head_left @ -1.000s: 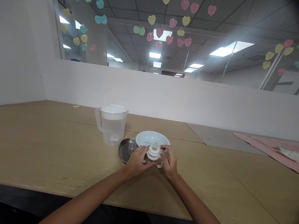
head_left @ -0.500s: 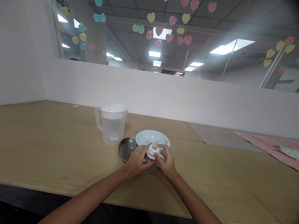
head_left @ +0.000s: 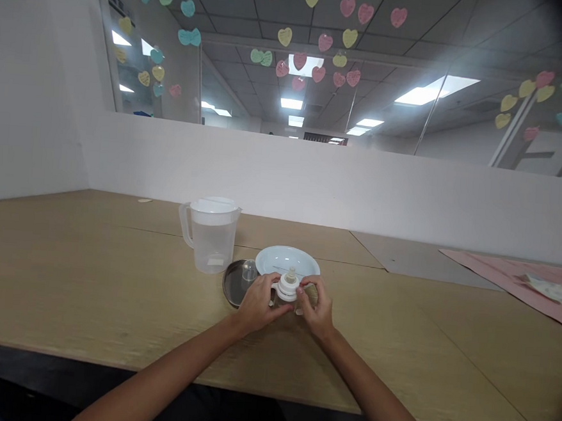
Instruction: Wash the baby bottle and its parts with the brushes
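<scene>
A baby bottle [head_left: 288, 288] with a white collar, side handles and a pale teat stands upright between my hands. My left hand [head_left: 258, 303] is closed around its left side, thumb across the front. On the right, my right hand [head_left: 318, 307] pinches the white collar or handle with thumb and fingers. Behind the bottle lies a white oval bowl [head_left: 288, 257]. A round dark metal tray [head_left: 232, 284] sits left of my left hand, partly hidden by it, and a clear dome cap [head_left: 249, 270] rests on it.
A translucent plastic pitcher [head_left: 213, 241] of clear liquid stands behind the tray, to the left. At the far right a pink cloth [head_left: 493, 267] carries a whitish packet [head_left: 554, 290]. The wooden table [head_left: 112, 288] meets a white wall at the back.
The bottle has come more upright and its handles have turned slightly. My right fingers have shifted on the collar, while my left hand keeps its hold.
</scene>
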The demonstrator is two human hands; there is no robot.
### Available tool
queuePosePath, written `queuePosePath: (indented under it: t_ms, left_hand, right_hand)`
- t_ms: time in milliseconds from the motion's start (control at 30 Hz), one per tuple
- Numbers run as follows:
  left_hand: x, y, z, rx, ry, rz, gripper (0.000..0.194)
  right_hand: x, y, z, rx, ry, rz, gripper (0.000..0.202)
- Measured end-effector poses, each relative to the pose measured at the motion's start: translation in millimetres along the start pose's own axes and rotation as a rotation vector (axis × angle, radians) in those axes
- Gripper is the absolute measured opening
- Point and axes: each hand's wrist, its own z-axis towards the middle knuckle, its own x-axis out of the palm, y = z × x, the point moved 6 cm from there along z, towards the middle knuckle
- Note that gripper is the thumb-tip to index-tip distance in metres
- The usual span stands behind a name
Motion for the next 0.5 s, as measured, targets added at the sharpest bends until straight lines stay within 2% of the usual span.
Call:
queuePosePath:
  t_ms: [133, 200, 267, 367, 433, 500]
  left_hand:
    - [-1.6, -5.3, 2.5, 0.025, 0.034, -0.015, 0.054]
    - [-2.2, -7.6, 3.0, 0.045, 0.044, -0.014, 0.054]
    - [-2.1, -7.1, 2.6, 0.046, 0.036, -0.011, 0.058]
    - [0.4, -1.2, 1.0, 0.011, 0.017, -0.011, 0.064]
    - [2.3, 3.3, -0.1, -0.022, 0.008, -0.012, 0.06]
    - [2.6, 5.3, -0.6, -0.041, 0.004, -0.01, 0.054]
  right_hand:
    - [8.3, -2.9, 2.0, 0.076, 0.075, 0.021, 0.034]
    - [11.8, -2.4, 1.8, 0.082, 0.118, 0.055, 0.038]
    - [10.7, -2.0, 1.3, 0.065, 0.109, 0.078, 0.031]
    - [1.9, -4.1, 1.5, 0.055, 0.001, 0.072, 0.019]
    - [-2.8, -7.0, 2.9, 0.081, -0.054, 0.051, 0.017]
    - [-2.2, -10.1, 5.3, 0.127, -0.034, 0.057, 0.02]
